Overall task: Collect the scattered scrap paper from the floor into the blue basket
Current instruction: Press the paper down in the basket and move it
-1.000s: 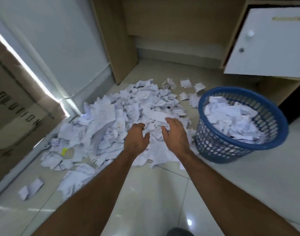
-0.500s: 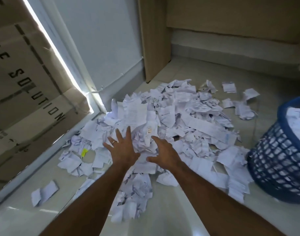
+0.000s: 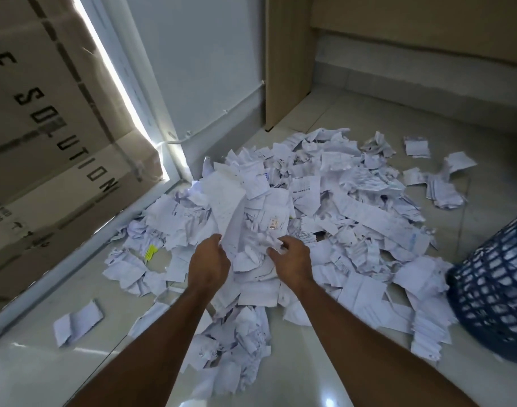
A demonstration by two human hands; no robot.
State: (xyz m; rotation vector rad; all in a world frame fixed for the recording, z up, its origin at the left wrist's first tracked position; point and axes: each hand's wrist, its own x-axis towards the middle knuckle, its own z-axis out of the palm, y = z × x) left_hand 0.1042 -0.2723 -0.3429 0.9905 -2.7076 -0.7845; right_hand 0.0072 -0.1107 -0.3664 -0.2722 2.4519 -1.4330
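Head view: the paper [image 3: 324, 207] lies heaped on the floor [image 3: 354, 377], left of the basket [image 3: 495, 298]. The left hand [image 3: 208, 261] and right hand [image 3: 292, 259], fingers curled, bunch a wad at the heap's near middle. It looks light, limp and crumpled, likely to shed; best scooped from beneath. The box [image 3: 51, 127], far left of the basket, reads "SOLUTION".

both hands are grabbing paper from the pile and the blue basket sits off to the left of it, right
Not quite. The head view shows the blue basket at the right edge, to the right of the paper pile, not the left. The rest holds: the left hand and right hand both have their fingers curled into paper at the near side of the pile.
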